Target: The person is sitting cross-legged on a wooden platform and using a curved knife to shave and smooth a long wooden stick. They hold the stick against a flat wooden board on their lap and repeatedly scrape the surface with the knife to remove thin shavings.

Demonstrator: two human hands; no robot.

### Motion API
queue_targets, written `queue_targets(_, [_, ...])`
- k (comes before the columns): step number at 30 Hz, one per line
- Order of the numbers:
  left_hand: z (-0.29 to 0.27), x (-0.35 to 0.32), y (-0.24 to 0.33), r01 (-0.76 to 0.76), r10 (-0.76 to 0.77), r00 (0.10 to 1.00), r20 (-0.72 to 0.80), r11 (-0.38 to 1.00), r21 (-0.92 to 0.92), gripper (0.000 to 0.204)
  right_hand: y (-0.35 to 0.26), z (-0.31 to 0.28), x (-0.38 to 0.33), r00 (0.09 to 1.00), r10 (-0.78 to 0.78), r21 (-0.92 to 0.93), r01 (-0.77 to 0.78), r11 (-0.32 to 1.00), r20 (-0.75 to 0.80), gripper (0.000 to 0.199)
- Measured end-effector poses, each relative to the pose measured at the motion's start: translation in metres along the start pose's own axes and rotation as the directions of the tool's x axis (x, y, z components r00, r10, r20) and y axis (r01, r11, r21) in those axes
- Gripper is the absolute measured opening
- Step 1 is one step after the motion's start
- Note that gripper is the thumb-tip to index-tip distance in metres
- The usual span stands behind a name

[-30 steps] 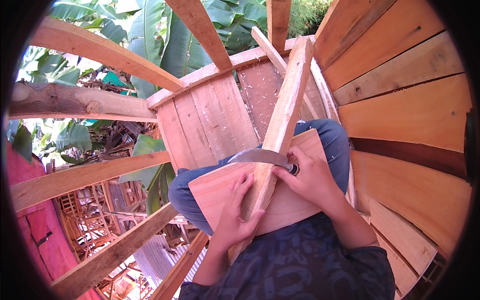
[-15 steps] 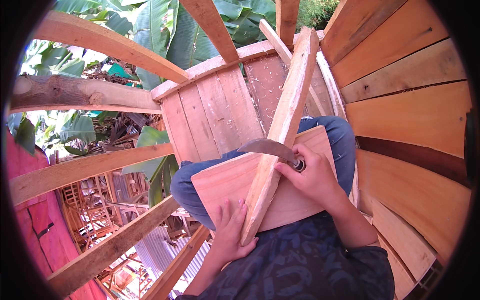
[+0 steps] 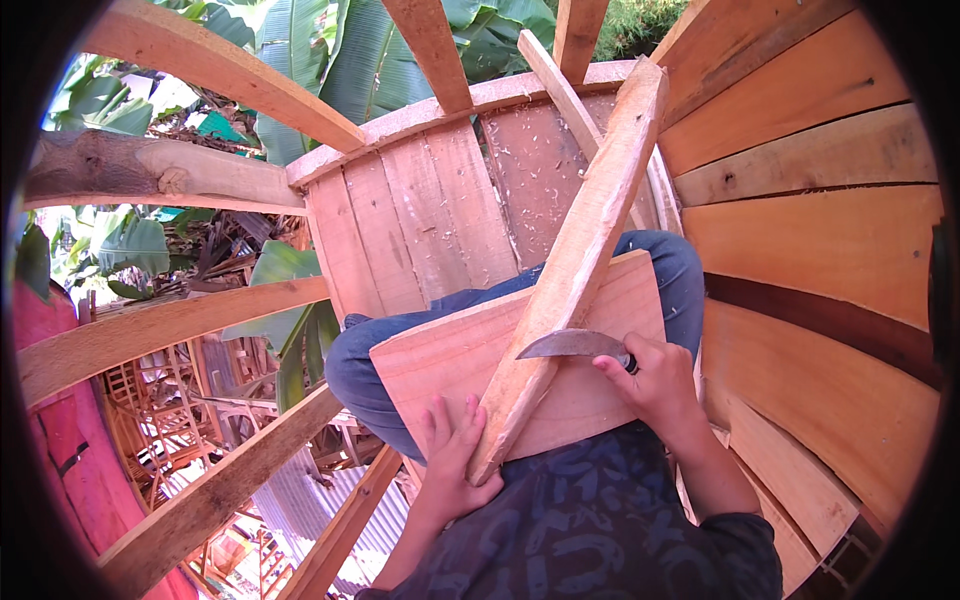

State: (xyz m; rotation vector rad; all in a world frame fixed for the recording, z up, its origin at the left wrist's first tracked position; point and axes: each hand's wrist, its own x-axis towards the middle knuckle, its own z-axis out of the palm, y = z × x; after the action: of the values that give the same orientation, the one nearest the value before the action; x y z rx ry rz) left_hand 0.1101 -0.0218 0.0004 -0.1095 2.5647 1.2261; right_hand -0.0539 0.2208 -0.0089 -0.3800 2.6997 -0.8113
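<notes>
A long rough-edged wooden beam slants across a flat wooden board on my lap. My left hand grips the beam's near end from the left, its fingertips resting over the board and its thumb below the end. My right hand is wrapped round the dark handle of a curved knife. The blade points left and overlaps the middle of the beam; whether its edge touches the wood I cannot tell. Part of the handle is hidden in my right fist.
Ahead lies a plank floor strewn with wood shavings. A thin wooden strip leans behind the beam. Plank walling closes in the right side; spaced wooden bars run along the left, with corrugated sheet metal beyond and below.
My right hand has brought the knife down along the beam, nearer to me. The beam's far end has shifted right. My left hand keeps its place at the near end.
</notes>
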Motion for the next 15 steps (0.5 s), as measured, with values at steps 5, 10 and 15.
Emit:
queue_targets(5, [-0.006,-0.004,-0.005,-0.01,0.012,1.0,0.019,0.992,-0.123,0.09,-0.009,-0.002,0.009,1.0,0.011,-0.026,-0.011,1.0,0.018,0.056])
queue_targets(10, [0.004,-0.013,-0.004,0.001,-0.004,1.0,-0.02,0.985,-0.172,0.09,-0.017,-0.006,0.019,0.999,-0.027,-0.155,0.032,0.987,0.036,0.061])
queue_targets(15, [0.01,-0.016,-0.004,-0.017,0.008,0.998,-0.055,0.986,-0.167,0.09,-0.016,-0.013,0.028,1.0,-0.017,-0.247,0.018,0.969,0.005,0.065])
